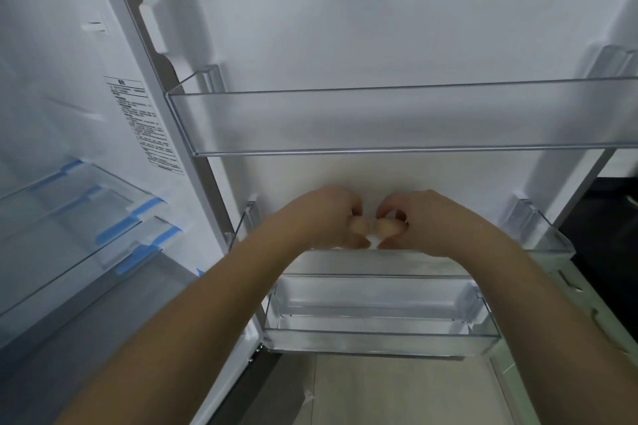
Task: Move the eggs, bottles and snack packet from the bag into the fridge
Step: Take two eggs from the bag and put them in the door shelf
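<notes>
Both forearms are reaching toward the open fridge door [379, 28]. Left hand [328, 217] is gripping one egg [359, 226], right hand [417, 221] another egg [385, 228], both eggs hovering over the middle door shelf [549, 238].

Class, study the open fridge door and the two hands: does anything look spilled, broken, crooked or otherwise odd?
Nothing stands out. The left hand and right hand each hold an intact egg over the middle door shelf. The upper shelf and lower shelf sit level, with no spill.
</notes>
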`<action>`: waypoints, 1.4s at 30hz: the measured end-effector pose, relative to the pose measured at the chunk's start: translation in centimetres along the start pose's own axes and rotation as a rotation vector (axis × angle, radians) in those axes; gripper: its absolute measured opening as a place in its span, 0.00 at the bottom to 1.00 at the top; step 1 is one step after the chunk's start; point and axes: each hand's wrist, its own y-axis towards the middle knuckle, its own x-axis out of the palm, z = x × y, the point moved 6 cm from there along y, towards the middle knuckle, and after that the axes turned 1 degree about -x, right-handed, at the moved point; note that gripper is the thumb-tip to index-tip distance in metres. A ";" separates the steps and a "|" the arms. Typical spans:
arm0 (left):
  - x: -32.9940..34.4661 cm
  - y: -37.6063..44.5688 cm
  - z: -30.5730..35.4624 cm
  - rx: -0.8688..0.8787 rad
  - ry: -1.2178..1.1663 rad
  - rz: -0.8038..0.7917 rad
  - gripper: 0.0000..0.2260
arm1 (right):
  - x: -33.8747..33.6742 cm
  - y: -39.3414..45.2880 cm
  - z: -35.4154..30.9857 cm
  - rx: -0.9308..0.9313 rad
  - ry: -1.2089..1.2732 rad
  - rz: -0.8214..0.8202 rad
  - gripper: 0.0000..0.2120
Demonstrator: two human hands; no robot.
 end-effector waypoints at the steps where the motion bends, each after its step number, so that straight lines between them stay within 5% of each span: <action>1: 0.2 0.2 0.1 0.001 0.008 0.000 0.19 | 0.1 0.0 0.0 -0.001 0.009 -0.003 0.20; 26: 0.1 -0.8 -0.7 -0.097 -0.096 0.030 0.21 | 0.5 -1.1 1.1 0.017 0.159 0.006 0.20; 34: 0.2 -2.4 -0.8 -0.160 -0.127 0.090 0.20 | -0.4 -4.5 0.8 -0.105 0.146 0.253 0.16; 42: -0.7 -6.7 2.9 -0.039 0.029 0.374 0.23 | 0.1 -8.5 0.1 -0.145 -0.011 0.426 0.20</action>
